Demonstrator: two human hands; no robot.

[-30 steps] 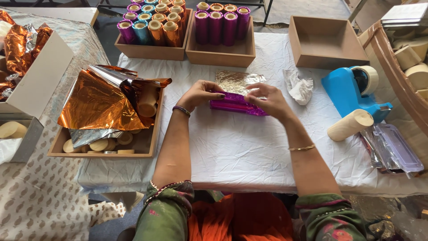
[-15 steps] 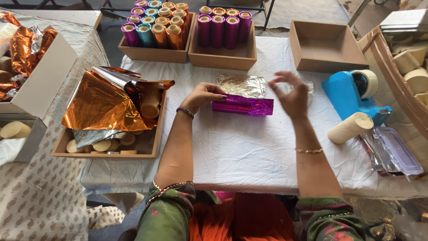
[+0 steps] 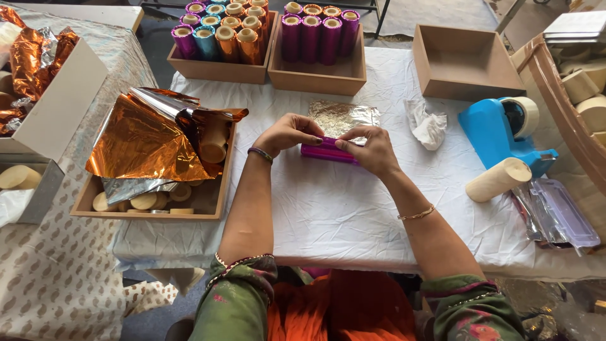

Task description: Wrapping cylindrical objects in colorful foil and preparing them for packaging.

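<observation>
Both hands down on white table cloth (image 3: 353,208), mid-wrap. Left hand (image 3: 287,134) & right hand (image 3: 372,150) curled tight round purple foil-wrapped roll (image 3: 327,150), fingertips pinching its top edge, roll lying flat at table centre. Step looks like: smoothing/closing foil round the tube. Next prob. calls for holding the seam down, then tape from blue tape dispenser (image 3: 502,129) off to the right. Just behind roll: silver foil sheet (image 3: 344,117). Further back: box of finished purple rolls (image 3: 315,38).
</observation>
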